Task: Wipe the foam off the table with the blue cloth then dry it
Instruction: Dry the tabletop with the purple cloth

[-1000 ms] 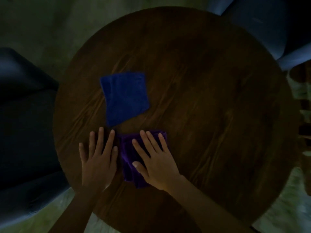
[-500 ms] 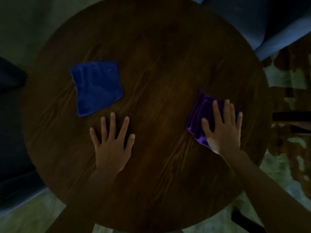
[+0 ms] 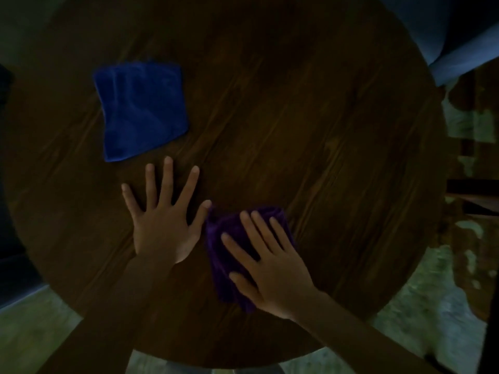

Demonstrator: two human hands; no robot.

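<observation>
A round, dark wooden table (image 3: 310,125) is seen from above in dim light. The left hand (image 3: 162,225) is laid flat on the bare wood near the table's near edge, fingers spread and nothing grasped. Just beside it, the right hand (image 3: 270,265) is pressed palm-down, fingers extended, on a folded purple cloth (image 3: 224,247), which is pinned against the tabletop rather than gripped; the left thumb tip is seen touching or almost touching the cloth's far left corner. The blue cloth (image 3: 143,109) is left lying flat and untouched toward the table's left edge, beyond the left hand's fingertips and apart from them. No foam can be made out on the wood in the poor light; only the grain is shown, running diagonally. Blue-grey upholstered seating (image 3: 459,36) is glimpsed past the table's far right edge, and a worn, patchy floor (image 3: 445,306) is visible beyond its right and near edges.
</observation>
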